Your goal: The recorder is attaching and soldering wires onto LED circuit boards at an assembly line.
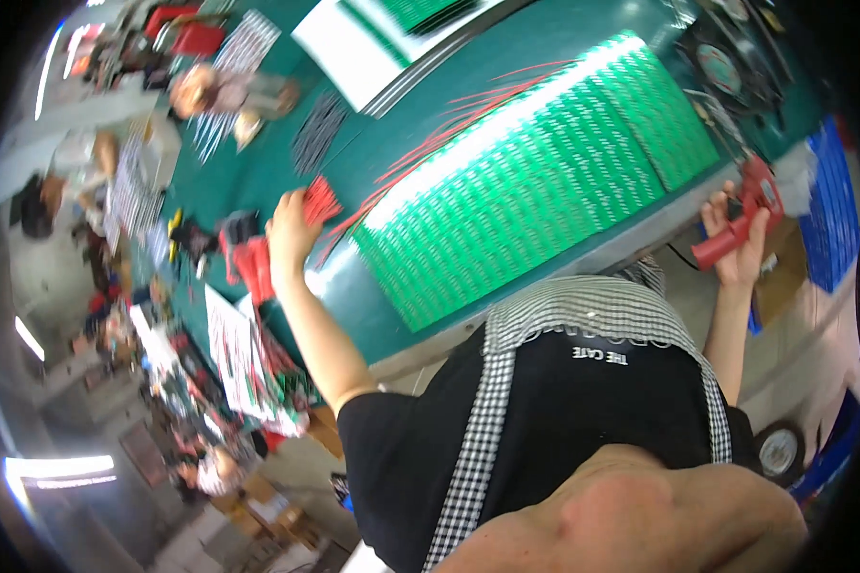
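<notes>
I am at the picking-up step, as I judge it: my left hand (291,229) is stretched out over the green surface (258,162) and its fingers (308,199) are closed on a small bunch of red wires (321,200), gripped at one end. The bunch sits right in my fingertips, its free ends fanning up and away from them. Just beyond those fingers, further red wires (449,124) trail in a long sheaf across the surface and over the near edge of the block of green circuit boards (535,162), which lies to the right of that hand.

My right hand (736,239) is held up well apart from the left, off the far corner of the boards. Its fingers are wrapped tight round the grip of a red pistol-shaped hand tool (741,215), whose body points up and away from my palm.

The next move, I would judge, calls for bringing wire and tool together at the boards: the left fingers must keep the wire ends steady and separated, and the right must lower the tool tip without snagging the loose sheaf lying between them.
</notes>
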Demonstrator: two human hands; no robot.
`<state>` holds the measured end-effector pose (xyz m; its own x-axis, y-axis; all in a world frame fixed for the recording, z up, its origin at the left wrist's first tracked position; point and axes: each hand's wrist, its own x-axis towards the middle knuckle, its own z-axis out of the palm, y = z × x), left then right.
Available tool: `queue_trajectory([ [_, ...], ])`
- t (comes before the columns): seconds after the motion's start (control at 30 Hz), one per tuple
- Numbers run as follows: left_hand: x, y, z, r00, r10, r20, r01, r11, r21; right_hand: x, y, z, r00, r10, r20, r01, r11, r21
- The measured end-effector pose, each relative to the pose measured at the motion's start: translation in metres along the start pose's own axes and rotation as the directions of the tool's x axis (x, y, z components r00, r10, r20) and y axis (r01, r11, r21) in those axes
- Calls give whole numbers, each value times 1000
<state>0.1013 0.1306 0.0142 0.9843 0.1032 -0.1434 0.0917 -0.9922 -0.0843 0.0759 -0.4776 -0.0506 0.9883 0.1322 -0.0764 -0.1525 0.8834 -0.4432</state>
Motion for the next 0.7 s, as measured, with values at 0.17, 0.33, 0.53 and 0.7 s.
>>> queue_trajectory([
  [0.17,3,4,-1,983,159,-90,-155,986,56,-3,3,15,997,-35,-71,33,999,-21],
  [0.33,6,6,-6,974,169,-154,-167,986,23,-4,1,19,994,-67,-84,64,997,-38],
  [0.53,5,7,-11,976,155,-155,-166,984,-60,-4,1,20,994,-69,-87,56,989,-134],
  [0.7,3,5,-18,943,124,-310,-174,975,-138,-4,0,30,987,-87,-135,66,986,-156],
])
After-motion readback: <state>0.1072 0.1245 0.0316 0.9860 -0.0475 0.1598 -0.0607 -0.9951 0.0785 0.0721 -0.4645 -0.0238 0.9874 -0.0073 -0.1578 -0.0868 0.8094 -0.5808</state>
